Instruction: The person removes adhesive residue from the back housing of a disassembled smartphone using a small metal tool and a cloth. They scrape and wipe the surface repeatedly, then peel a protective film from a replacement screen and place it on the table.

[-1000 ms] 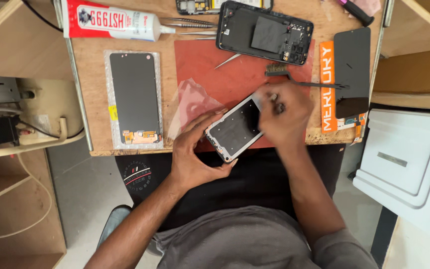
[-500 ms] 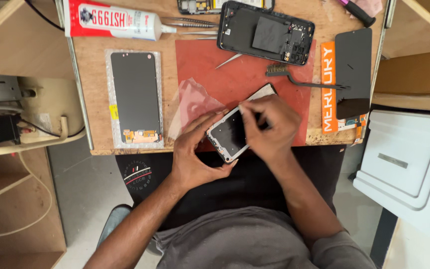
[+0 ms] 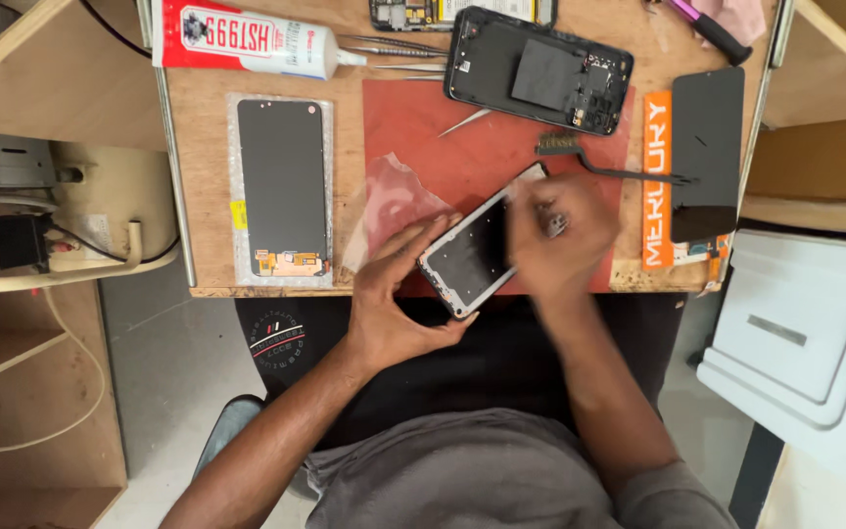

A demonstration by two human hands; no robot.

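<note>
Partly behind blurred right hand: phone frame.

Bright even light, soft shadows; right hand motion-blurred, rest sharp

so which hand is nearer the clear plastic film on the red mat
Left. The left hand lies just below the clear plastic film, fingertips almost touching; the right hand is farther right, over the white-framed phone.
</note>
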